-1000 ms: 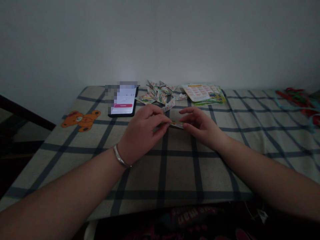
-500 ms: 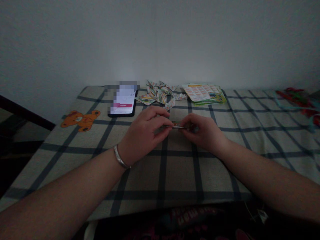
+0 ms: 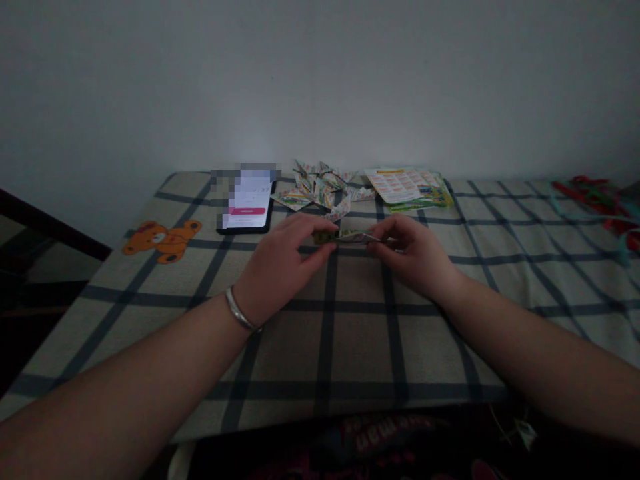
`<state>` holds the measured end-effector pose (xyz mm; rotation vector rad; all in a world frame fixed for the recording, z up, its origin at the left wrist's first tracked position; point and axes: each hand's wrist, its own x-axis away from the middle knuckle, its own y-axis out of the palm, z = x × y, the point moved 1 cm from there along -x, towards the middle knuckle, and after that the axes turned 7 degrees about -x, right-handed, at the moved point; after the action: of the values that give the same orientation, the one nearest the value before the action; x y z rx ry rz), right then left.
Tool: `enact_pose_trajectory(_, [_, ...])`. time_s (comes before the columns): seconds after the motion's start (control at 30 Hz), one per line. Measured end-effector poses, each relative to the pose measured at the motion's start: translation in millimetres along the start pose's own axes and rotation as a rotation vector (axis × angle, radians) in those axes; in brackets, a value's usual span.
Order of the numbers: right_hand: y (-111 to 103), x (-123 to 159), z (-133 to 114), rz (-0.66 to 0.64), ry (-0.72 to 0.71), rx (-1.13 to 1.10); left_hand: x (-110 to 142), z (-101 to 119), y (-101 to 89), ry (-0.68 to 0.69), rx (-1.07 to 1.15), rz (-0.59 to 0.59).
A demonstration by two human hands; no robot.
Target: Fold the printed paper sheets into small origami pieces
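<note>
**Left hand (image 3: 280, 263) and right hand (image 3: 417, 260) at opposite ends of a printed strip (image 3: 355, 236)**

Your left hand held the left end of the strip between thumb and fingers, its grip narrow; your right hand pinched the right end between thumb and forefinger, the other fingers curled behind. The strip lay crosswise in front of you, above the near side of the loose pile, with its middle exposed. A hold at both ends probably kept so light a piece taut and level, and let either hand turn or press its end while the other steadied it. How the ends were folded could not be told, since your fingers hid them.

Both forearms rested on or close over the cloth-covered bench (image 3: 360, 360), which likely steadied the fingertips. Beyond your hands, folded printed pieces (image 3: 325, 193) lay in a loose, overlapping heap towards the wall (image 3: 320, 80). Flat printed sheets (image 3: 405, 187) were stacked just right of the heap, seemingly within easy reach of your right hand. The phone (image 3: 247, 200) lay left of the heap with its lit screen upward, presumably so that you could glance at it. An orange bear figure (image 3: 163, 241) lay farther left, apart from your hands.
</note>
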<state>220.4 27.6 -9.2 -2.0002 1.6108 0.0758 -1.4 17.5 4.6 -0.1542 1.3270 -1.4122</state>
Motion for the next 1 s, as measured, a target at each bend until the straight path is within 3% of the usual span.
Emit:
enact_pose_trajectory(0.27, [-0.5, -0.9, 1.7, 0.030, 0.018, 0.057, -2.2, 0.5, -3.4, -0.003, -0.026, -0.015])
enact_pose_trajectory(0.53, [-2.2, -1.1, 0.8, 0.056, -0.107, 0.118, -4.2, -4.6, -2.2, 0.030, -0.056, 0.004])
enact_pose_trajectory(0.77, [-6.7, -0.4, -6.7, 0.023, -0.263, 0.333, -3.6, -7.4, -2.1, 0.076, -0.106, 0.038])
enact_pose_trajectory(1.0, [-5.9, 0.5, -12.5, 0.011, -0.265, 0.399, -2.4, -1.4, -4.9, 0.140, -0.256, 0.016])
